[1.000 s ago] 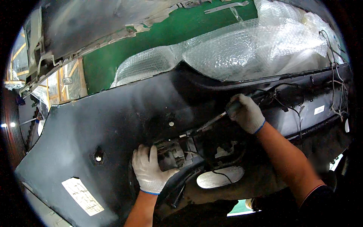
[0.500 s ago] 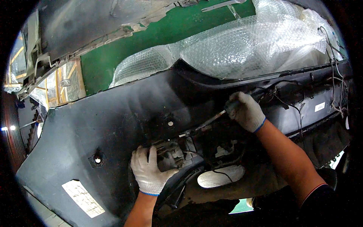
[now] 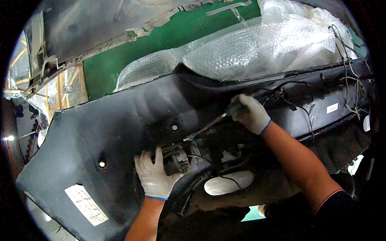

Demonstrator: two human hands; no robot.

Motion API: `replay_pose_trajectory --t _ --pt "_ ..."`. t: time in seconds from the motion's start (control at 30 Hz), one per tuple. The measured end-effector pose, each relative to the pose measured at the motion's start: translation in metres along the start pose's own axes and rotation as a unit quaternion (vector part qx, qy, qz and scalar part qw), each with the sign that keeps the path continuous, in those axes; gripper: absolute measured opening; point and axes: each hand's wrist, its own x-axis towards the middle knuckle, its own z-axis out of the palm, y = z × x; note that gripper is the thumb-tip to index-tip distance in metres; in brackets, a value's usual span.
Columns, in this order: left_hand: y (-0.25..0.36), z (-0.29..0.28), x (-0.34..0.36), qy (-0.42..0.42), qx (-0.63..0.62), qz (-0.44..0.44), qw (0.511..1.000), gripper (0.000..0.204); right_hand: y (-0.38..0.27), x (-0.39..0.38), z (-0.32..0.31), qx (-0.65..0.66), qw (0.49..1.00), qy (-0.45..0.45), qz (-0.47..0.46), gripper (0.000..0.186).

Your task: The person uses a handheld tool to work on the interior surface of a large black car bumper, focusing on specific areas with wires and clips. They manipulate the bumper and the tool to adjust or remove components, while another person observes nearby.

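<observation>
A large black car bumper (image 3: 132, 116), its inner face up, spreads under both of my gloved hands. My right hand (image 3: 251, 114) is closed round the dark handle of a screwdriver (image 3: 213, 122). The metal shaft slants down to the left, and its tip lies at the upper edge of a small bracket-like fitting (image 3: 181, 156) with a dark cable. Whether the tip touches the fitting I cannot tell. My left hand (image 3: 155, 174) rests with thumb and fingers apart on the panel at the fitting's left side. It holds nothing.
An oval opening (image 3: 229, 183) sits below the fitting. Black wiring (image 3: 281, 94) runs along the bumper at the right. Bubble wrap (image 3: 229, 52) lies beyond its far edge, on the green floor (image 3: 104, 72). A white label (image 3: 86, 205) is stuck on at lower left.
The whole scene has shifted slightly left in the picture. Both hands and the screwdriver keep nearly the same places on the bumper.
</observation>
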Motion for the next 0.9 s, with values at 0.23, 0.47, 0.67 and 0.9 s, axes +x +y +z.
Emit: replay_pose_trajectory --t 0.23,0.47,0.67,0.9 --pt "0.006 -0.011 0.004 -0.016 0.003 0.012 1.000 0.116 0.007 0.003 -0.003 -0.037 0.998 -0.032 -0.034 0.037" --pt "0.010 -0.010 -0.002 0.006 0.003 -0.001 1.000 0.110 0.010 0.000 0.000 -0.038 0.998 -0.010 -0.049 0.037" --pt "0.013 -0.010 -0.002 0.005 0.007 -0.004 1.000 0.114 0.008 -0.010 0.005 -0.069 0.996 0.001 -0.062 0.036" --pt "0.013 -0.010 -0.002 -0.036 -0.001 -0.032 0.999 0.107 0.002 -0.047 0.037 -0.287 0.945 -0.073 -0.137 0.024"
